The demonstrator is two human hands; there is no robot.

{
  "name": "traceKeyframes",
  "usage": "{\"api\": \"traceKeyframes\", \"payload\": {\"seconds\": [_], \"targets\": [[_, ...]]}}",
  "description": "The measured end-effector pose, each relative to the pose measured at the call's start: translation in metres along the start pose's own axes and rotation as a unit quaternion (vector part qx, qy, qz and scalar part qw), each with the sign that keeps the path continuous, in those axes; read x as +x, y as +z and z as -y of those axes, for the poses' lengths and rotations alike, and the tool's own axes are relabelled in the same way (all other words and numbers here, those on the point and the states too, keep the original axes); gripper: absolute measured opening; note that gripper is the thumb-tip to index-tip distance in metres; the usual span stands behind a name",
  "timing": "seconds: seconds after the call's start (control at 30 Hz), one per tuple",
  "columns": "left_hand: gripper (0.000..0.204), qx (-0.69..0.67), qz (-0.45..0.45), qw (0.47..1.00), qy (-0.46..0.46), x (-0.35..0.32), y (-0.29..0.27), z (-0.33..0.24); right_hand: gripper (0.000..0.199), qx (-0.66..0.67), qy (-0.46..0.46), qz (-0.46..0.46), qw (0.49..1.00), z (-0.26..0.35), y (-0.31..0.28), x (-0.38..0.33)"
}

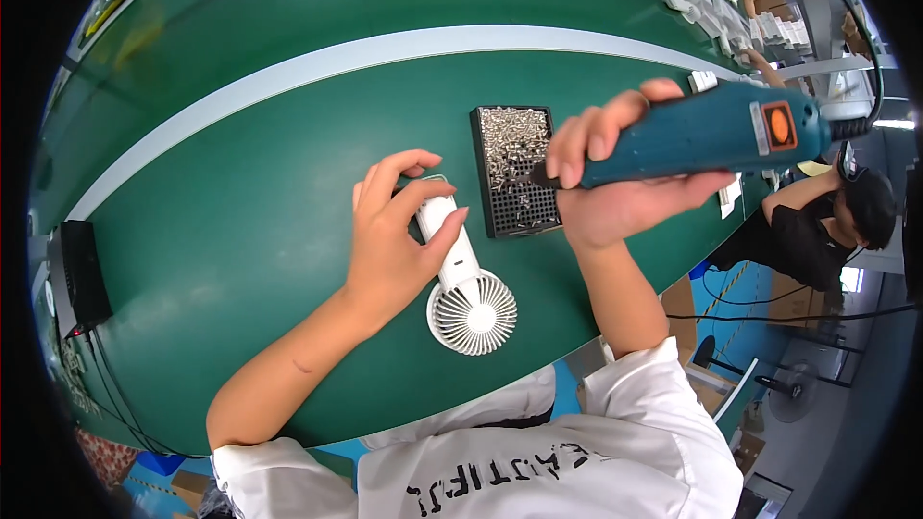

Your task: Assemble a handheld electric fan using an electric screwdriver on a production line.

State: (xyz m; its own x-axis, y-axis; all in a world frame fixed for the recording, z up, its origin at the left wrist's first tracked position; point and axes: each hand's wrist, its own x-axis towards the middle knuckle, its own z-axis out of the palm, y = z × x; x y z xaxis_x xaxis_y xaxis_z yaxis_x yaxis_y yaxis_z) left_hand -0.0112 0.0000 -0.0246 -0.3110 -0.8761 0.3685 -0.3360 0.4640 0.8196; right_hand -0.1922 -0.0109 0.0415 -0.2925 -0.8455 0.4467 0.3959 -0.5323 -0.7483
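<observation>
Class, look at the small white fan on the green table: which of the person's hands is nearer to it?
Left. The left hand grips the white fan by its handle; the right hand holds the blue electric screwdriver above the screw tray.

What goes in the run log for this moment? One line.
left hand: holds white handheld fan flat on green table | right hand: grips teal electric screwdriver, tip over black screw tray

fans: 1 [469, 300]; electric screwdrivers: 1 [707, 139]; screw trays: 1 [514, 171]; black boxes: 1 [79, 274]
</observation>
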Motion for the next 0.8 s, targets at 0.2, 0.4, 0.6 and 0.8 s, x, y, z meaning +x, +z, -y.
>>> {"api": "traceKeyframes", "payload": {"seconds": [0.2,0.4,0.6,0.8], "targets": [[0.023,0.001,0.003,1.0,0.01,0.003,0.002,0.002,0.087,-0.06,0.007,-0.063,0.996,-0.008,-0.021,-0.009],[0.027,0.023,-0.01,0.999,0.044,0.005,-0.002,-0.007,0.086,-0.037,0.016,-0.076,0.996,-0.002,-0.019,-0.013],[0.036,0.059,0.013,0.984,0.167,0.004,0.001,-0.019,0.078,0.033,0.031,-0.046,0.998,0.023,0.008,-0.01],[0.021,0.072,0.0,0.965,0.251,0.002,0.004,-0.011,0.078,0.064,0.067,-0.004,0.996,0.021,0.021,-0.016]]}}
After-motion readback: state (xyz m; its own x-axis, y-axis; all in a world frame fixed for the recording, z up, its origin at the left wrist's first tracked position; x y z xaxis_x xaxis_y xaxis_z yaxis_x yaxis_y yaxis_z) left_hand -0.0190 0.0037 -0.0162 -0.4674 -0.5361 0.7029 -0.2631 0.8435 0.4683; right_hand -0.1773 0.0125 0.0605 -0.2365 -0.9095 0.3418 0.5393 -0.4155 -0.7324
